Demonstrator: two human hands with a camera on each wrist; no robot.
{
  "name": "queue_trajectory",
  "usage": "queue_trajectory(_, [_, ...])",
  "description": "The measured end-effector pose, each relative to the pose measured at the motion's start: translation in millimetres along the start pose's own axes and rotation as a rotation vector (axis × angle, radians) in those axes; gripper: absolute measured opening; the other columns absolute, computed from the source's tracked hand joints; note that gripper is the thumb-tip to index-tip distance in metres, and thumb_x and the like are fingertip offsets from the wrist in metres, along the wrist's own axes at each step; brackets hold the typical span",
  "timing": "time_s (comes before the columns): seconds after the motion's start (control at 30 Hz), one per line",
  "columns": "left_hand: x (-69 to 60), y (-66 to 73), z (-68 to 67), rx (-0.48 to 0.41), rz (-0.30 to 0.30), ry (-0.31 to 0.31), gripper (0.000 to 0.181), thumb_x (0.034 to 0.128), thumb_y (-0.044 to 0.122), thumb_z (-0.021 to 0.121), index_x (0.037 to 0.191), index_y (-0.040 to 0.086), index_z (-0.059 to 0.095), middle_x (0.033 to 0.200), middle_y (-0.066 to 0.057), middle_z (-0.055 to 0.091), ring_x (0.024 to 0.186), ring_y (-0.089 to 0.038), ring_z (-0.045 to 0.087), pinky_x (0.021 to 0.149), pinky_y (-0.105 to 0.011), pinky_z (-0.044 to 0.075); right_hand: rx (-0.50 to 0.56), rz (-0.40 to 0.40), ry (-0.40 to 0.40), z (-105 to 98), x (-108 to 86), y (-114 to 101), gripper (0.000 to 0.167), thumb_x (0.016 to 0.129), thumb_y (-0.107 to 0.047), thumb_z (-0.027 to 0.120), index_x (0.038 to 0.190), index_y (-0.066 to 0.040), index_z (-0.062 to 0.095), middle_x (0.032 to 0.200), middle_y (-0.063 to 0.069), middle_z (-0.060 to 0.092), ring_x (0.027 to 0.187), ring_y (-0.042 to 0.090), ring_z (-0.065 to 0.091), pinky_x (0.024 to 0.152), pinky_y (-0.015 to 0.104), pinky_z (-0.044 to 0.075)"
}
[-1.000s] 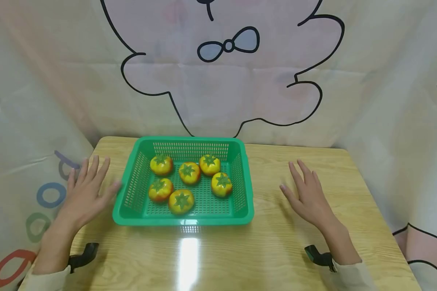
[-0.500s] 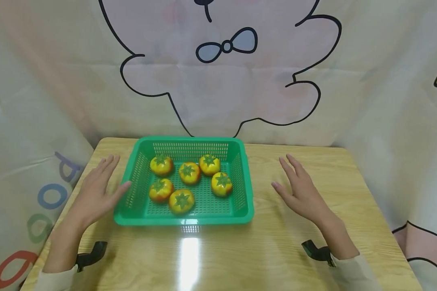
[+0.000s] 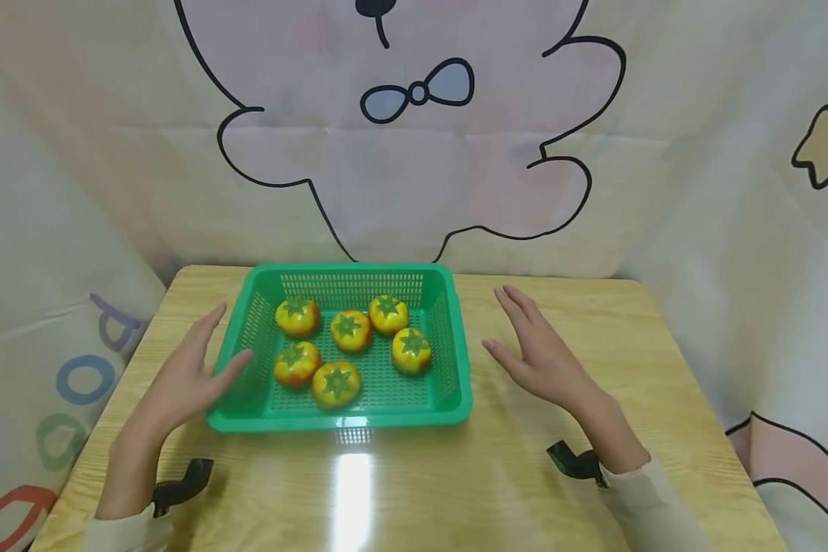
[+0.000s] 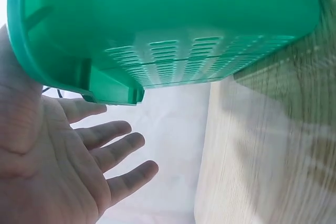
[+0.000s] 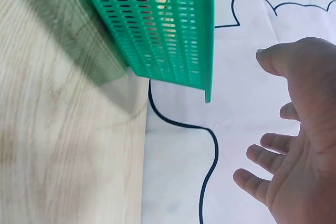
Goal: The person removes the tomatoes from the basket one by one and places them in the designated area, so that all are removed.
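Note:
A green perforated basket [image 3: 338, 421] stands on the table with several yellow-red, tomato-like fruits [image 3: 336, 384] in it. At its left side is the left hand [image 3: 182, 383], fingers extended and thumb over the rim in the head view; contact cannot be told. In the left wrist view the left hand [image 4: 63, 166] shows its palm beside the basket [image 4: 173, 61]. The right hand [image 3: 552, 356] hovers to the right of the basket, apart from it, fingers extended and holding nothing. The right wrist view shows a gap between the right hand [image 5: 304, 129] and the basket [image 5: 157, 30].
The wooden table [image 3: 455, 491] extends in front of the basket and to its right. Behind it hangs a pale curtain [image 3: 386, 192] with a cartoon drawing, and more curtain covers both sides. Each wrist wears a black strap [image 3: 185, 484].
Both hands have moved inward, closer to the basket's two sides. The fingers of each hand now lie closer together. The head view has shifted slightly, while the basket and fruits keep their arrangement.

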State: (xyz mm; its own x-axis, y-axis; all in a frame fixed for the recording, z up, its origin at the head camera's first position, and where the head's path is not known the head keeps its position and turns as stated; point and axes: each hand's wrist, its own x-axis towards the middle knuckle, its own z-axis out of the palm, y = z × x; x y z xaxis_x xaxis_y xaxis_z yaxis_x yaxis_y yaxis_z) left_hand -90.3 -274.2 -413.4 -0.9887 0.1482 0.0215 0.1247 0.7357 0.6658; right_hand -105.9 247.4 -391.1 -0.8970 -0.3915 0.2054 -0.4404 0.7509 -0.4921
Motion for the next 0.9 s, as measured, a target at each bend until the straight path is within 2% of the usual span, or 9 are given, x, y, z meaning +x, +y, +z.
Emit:
queue_trajectory(0.2, [1.0, -4.0, 2.5, -0.079, 0.033, -0.012, 0.083, 0.1076, 0.034, 0.061, 0.170, 0.005, 0.015, 0.172, -0.032, 0.022, 0.146, -0.063, 0.037, 0.108, -0.078, 0.041, 0.003, -0.032, -0.031, -1, 10.6, -14, 0.081, 0.105, -0.029, 0.065, 0.170, -0.009, 0.021, 0.175, 0.017, 0.024, 0.160, 0.041, 0.031, 0.125, 0.066, 0.034])
queue_trajectory(0.37, [2.5, -7.0, 3.1, -0.137, 0.035, -0.020, 0.076, 0.1109, 0.030, 0.055, 0.169, 0.001, 0.015, 0.169, -0.035, 0.027, 0.143, -0.062, 0.043, 0.098, -0.063, 0.057, -0.020, -0.064, -0.043, -1, 21.7, -27, 0.080, 0.105, -0.032, 0.065, 0.169, -0.009, 0.023, 0.175, 0.015, 0.027, 0.160, 0.039, 0.033, 0.126, 0.064, 0.036])
queue_trajectory(0.47, [4.3, -9.2, 2.8, -0.153, 0.029, -0.029, 0.073, 0.1121, 0.030, 0.052, 0.170, 0.003, 0.016, 0.169, -0.033, 0.029, 0.142, -0.062, 0.044, 0.093, -0.054, 0.061, -0.028, -0.091, -0.052, -2, 28.9, -34, 0.079, 0.105, -0.031, 0.065, 0.169, -0.009, 0.024, 0.173, 0.015, 0.029, 0.159, 0.038, 0.035, 0.126, 0.062, 0.037])
queue_trajectory(0.53, [4.8, -10.9, 3.3, -0.154, 0.025, -0.030, 0.071, 0.1125, 0.030, 0.050, 0.170, 0.005, 0.016, 0.169, -0.033, 0.029, 0.141, -0.062, 0.045, 0.091, -0.053, 0.062, -0.033, -0.111, -0.061, -2, 34.2, -38, 0.079, 0.105, -0.032, 0.065, 0.169, -0.008, 0.025, 0.172, 0.016, 0.031, 0.158, 0.038, 0.036, 0.125, 0.062, 0.038])
queue_trajectory(0.67, [3.9, -11.9, 5.6, -0.140, 0.049, 0.003, 0.070, 0.1123, 0.027, 0.051, 0.170, 0.005, 0.018, 0.170, -0.030, 0.029, 0.146, -0.059, 0.041, 0.100, -0.066, 0.054, -0.057, -0.149, -0.086, -4, 43.8, -47, 0.078, 0.106, -0.034, 0.064, 0.169, -0.008, 0.025, 0.172, 0.017, 0.032, 0.157, 0.038, 0.039, 0.126, 0.060, 0.038])
queue_trajectory(0.73, [3.9, -11.8, 6.9, -0.134, 0.081, 0.032, 0.068, 0.1116, 0.025, 0.053, 0.169, 0.005, 0.022, 0.170, -0.028, 0.029, 0.149, -0.055, 0.038, 0.115, -0.050, 0.051, -0.069, -0.168, -0.100, -5, 48.9, -51, 0.078, 0.107, -0.035, 0.063, 0.169, -0.008, 0.025, 0.171, 0.016, 0.034, 0.155, 0.037, 0.041, 0.126, 0.058, 0.039])
queue_trajectory(0.8, [4.8, -10.9, 8.0, -0.131, 0.118, 0.057, 0.066, 0.1107, 0.022, 0.055, 0.168, 0.004, 0.027, 0.170, -0.026, 0.030, 0.152, -0.052, 0.036, 0.120, -0.023, 0.044, -0.080, -0.180, -0.118, -5, 54.0, -56, 0.078, 0.107, -0.037, 0.062, 0.169, -0.009, 0.024, 0.170, 0.016, 0.035, 0.154, 0.036, 0.043, 0.126, 0.056, 0.040])
queue_trajectory(0.87, [6.5, -10.0, 8.9, -0.130, 0.144, 0.068, 0.064, 0.1103, 0.020, 0.055, 0.166, 0.003, 0.030, 0.171, -0.025, 0.030, 0.153, -0.051, 0.035, 0.111, 0.000, 0.032, -0.091, -0.190, -0.139, -5, 59.0, -59, 0.078, 0.107, -0.037, 0.062, 0.169, -0.009, 0.025, 0.169, 0.017, 0.036, 0.149, 0.036, 0.050, 0.124, 0.055, 0.043])
queue_trajectory(0.9, [7.5, -9.5, 9.1, -0.122, 0.152, 0.071, 0.063, 0.1102, 0.020, 0.055, 0.166, 0.002, 0.031, 0.170, -0.025, 0.031, 0.153, -0.051, 0.035, 0.104, 0.007, 0.025, -0.097, -0.189, -0.152, -5, 61.1, -61, 0.078, 0.107, -0.038, 0.062, 0.169, -0.010, 0.025, 0.169, 0.017, 0.037, 0.147, 0.036, 0.051, 0.123, 0.055, 0.043])
